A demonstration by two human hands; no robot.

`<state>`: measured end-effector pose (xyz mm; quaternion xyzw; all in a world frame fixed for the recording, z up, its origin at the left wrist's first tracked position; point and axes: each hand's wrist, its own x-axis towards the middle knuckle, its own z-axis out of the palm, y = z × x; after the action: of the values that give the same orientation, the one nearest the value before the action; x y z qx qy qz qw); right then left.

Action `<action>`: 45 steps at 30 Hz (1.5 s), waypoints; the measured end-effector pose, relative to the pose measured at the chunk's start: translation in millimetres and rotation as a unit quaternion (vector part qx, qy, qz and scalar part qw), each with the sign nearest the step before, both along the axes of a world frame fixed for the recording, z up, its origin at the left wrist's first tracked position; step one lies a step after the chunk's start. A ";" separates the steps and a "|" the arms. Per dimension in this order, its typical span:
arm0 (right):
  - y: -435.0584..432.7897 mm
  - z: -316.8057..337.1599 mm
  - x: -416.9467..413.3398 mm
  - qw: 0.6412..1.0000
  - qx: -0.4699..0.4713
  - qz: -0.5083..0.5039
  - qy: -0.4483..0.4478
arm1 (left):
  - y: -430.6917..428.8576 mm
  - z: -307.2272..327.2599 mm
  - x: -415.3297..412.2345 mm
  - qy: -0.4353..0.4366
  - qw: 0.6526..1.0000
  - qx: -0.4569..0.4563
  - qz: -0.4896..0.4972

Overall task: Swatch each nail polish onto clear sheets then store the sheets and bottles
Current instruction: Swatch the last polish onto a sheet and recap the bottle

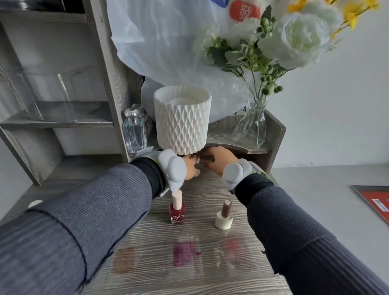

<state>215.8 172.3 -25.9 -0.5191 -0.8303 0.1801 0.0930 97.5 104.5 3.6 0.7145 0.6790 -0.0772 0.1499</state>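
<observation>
Clear sheet [157, 254] at near edge of surface [205, 189]: three swatches, orange-brown, magenta, faint red. Red bottle [177, 211] and brown-capped bottle [224, 215] stand upright mid-surface, apart. Far edge: right hand [221, 159] grip holds dark bottle [207, 158], blurred. Left hand [191, 167] is beside it, grip cannot tell. Vase [250, 128] holds flowers [298, 39].

A red polish bottle [177, 212] and a brown-capped bottle [224, 215] stand upright beyond the swatched clear sheet [186, 254].
</observation>
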 end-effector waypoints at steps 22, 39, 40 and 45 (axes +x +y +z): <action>-40.6 -5.5 55.0 0.980 0.079 -0.011 0.185 | -33.4 24.5 16.9 -0.079 0.997 -0.008 0.025; -124.1 29.4 112.2 0.897 0.121 -0.024 0.425 | -91.3 46.0 51.0 -0.146 0.955 0.260 -0.007; -127.8 29.4 116.0 0.895 0.121 -0.022 0.429 | -95.0 45.3 54.9 -0.135 0.950 0.281 -0.005; -144.9 23.3 128.5 0.837 0.047 -0.041 0.543 | -111.7 38.5 73.0 -0.128 0.934 0.333 -0.010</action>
<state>344.3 27.4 -2.6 -0.3668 -0.6318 0.3899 0.5606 170.5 -7.2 42.1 0.7341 0.6337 0.2437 -0.0113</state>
